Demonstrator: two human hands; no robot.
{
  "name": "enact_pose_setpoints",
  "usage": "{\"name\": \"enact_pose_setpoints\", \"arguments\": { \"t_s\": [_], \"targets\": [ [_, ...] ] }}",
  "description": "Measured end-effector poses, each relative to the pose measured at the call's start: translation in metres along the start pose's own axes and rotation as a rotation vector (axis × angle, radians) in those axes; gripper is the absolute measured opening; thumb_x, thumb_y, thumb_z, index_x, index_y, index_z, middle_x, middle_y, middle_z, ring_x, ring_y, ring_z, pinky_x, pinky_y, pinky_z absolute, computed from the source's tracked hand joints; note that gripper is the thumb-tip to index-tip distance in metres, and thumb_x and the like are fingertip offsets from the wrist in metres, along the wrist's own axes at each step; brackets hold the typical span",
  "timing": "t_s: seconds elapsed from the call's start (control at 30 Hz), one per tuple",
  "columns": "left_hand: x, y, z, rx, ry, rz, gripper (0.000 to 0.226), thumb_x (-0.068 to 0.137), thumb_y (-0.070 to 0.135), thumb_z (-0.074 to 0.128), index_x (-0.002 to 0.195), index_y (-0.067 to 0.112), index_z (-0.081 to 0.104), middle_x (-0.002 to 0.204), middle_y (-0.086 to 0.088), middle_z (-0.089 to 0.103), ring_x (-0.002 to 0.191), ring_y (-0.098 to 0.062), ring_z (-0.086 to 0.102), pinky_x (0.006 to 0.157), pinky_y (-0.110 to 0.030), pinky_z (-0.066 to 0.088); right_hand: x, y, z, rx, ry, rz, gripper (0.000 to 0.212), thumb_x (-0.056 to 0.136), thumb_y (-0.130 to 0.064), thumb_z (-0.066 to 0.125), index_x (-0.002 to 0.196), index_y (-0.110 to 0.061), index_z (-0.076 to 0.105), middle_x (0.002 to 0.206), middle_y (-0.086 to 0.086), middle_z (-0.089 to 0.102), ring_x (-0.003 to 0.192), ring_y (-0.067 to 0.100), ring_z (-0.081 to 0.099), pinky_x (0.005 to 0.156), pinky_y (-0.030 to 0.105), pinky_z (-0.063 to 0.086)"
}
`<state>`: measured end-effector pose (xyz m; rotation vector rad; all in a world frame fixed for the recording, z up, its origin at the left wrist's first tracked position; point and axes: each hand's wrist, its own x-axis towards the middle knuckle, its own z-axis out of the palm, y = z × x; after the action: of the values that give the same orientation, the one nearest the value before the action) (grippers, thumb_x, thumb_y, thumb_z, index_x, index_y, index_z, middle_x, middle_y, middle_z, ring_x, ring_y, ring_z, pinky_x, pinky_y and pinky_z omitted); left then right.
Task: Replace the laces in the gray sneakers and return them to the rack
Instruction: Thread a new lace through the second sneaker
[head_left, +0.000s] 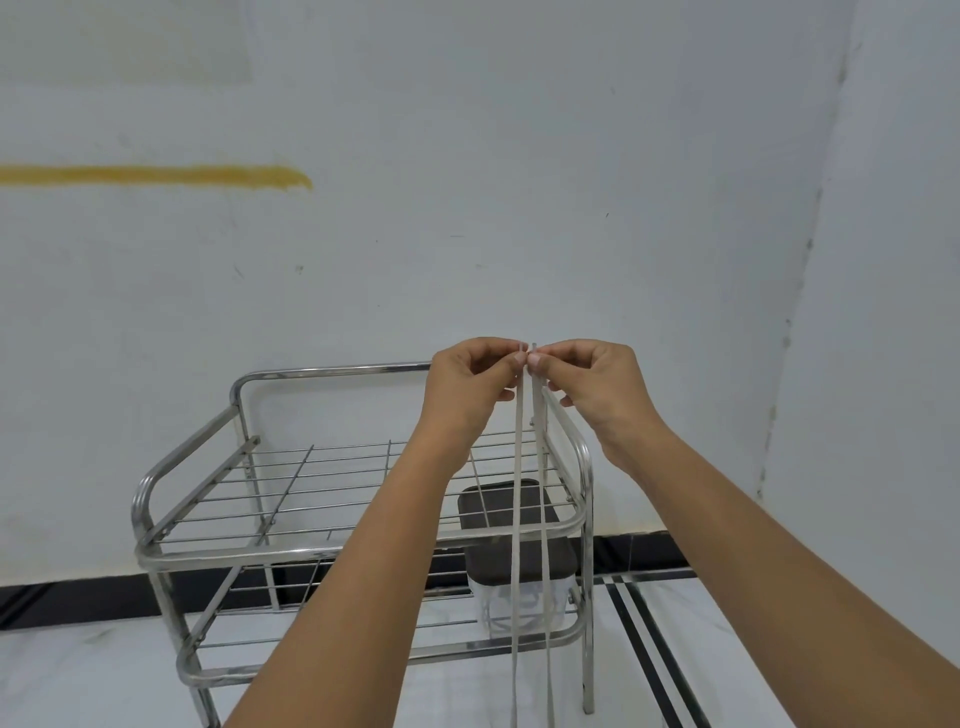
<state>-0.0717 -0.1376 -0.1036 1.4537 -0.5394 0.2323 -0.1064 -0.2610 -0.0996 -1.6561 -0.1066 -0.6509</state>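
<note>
Two hands raised together mid-frame: left hand (470, 384) and right hand (597, 387) each pinch a white lace (517, 493) tip, thumbs touching. Lace strands hang straight down between the forearms and run out of the bottom edge. Behind them, a steel two-tier rack (311, 374) stands on the floor (753, 649). Dark-lidded clear box (493, 564) on the lower shelf, right side. Far wall (519, 156) has a yellow stripe (156, 175) at left.

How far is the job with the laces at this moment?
Done: nothing visibly finished; no sneakers are in view. In hand: the left hand and right hand pinch the tips of the white laces together, strands hanging before the rack. Left: lacing the sneakers and putting them on the rack.
</note>
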Motion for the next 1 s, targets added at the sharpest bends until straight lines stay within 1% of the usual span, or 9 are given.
{"name": "enact_pose_setpoints", "arguments": {
  "t_s": [0.13,0.2,0.33,0.43,0.7,0.9,1.0],
  "targets": [
    [0.0011,0.0005,-0.001,0.0,-0.011,-0.003,0.011,0.087,0.007,0.062,0.089,0.015,0.07,0.075,0.0,0.066,0.066,-0.008,0.057,0.061,-0.016,0.051,-0.0003,0.0003,-0.0003,0.0,-0.018,-0.007,0.005,0.083,-0.015,0.069,0.079,-0.017,0.07,0.073,-0.004,0.068,0.069,0.005,0.058,0.061,0.016,0.047],
    [0.001,0.0009,-0.0009,0.005,-0.015,-0.002,0.011,0.087,0.007,0.062,0.088,0.015,0.07,0.075,0.0,0.066,0.065,-0.009,0.057,0.06,-0.015,0.051,0.0002,-0.0001,-0.0011,-0.003,-0.02,-0.016,0.005,0.083,-0.015,0.069,0.079,-0.018,0.071,0.073,-0.004,0.068,0.07,0.007,0.058,0.061,0.016,0.048],
    [0.0014,0.0007,0.0,0.008,-0.01,-0.003,0.01,0.086,0.008,0.063,0.091,0.014,0.07,0.076,0.001,0.067,0.064,-0.008,0.057,0.06,-0.014,0.05,0.0011,-0.0007,-0.0026,-0.007,-0.025,-0.014,0.006,0.082,-0.013,0.07,0.078,-0.017,0.071,0.074,0.004,0.068,0.069,0.012,0.058,0.062,0.019,0.05],
    [0.0011,0.0011,0.0011,0.0,-0.002,-0.007,0.011,0.086,0.008,0.064,0.09,0.015,0.071,0.077,0.001,0.068,0.064,-0.008,0.056,0.061,-0.015,0.051,0.0018,-0.0019,-0.0031,-0.013,-0.027,-0.016,0.004,0.082,-0.013,0.07,0.079,-0.015,0.071,0.074,0.003,0.068,0.069,0.013,0.059,0.062,0.019,0.05],
    [0.0006,0.0034,0.0026,-0.025,-0.003,-0.016,0.011,0.085,0.006,0.064,0.09,0.014,0.07,0.076,-0.001,0.067,0.063,-0.011,0.055,0.059,-0.013,0.051,0.003,-0.0054,-0.0046,-0.026,-0.027,-0.039,0.01,0.082,-0.011,0.069,0.075,-0.017,0.07,0.07,-0.003,0.068,0.063,0.009,0.059,0.058,0.014,0.05],
    [0.0013,0.0033,0.0029,-0.023,0.002,-0.019,0.011,0.085,0.006,0.064,0.091,0.013,0.07,0.076,0.0,0.067,0.062,-0.01,0.055,0.06,-0.014,0.051,0.0034,-0.005,-0.006,-0.018,-0.039,-0.032,0.007,0.082,-0.011,0.07,0.077,-0.016,0.071,0.071,-0.002,0.068,0.063,0.009,0.059,0.061,0.017,0.05],
    [0.0006,0.0026,0.0028,-0.029,0.004,-0.022,0.011,0.085,0.007,0.065,0.09,0.014,0.07,0.077,0.001,0.068,0.063,-0.009,0.056,0.062,-0.015,0.052,0.0035,-0.0045,-0.006,-0.012,-0.044,-0.03,0.008,0.082,-0.011,0.07,0.077,-0.016,0.071,0.071,-0.002,0.068,0.063,0.009,0.059,0.061,0.016,0.05]
  ]
}}
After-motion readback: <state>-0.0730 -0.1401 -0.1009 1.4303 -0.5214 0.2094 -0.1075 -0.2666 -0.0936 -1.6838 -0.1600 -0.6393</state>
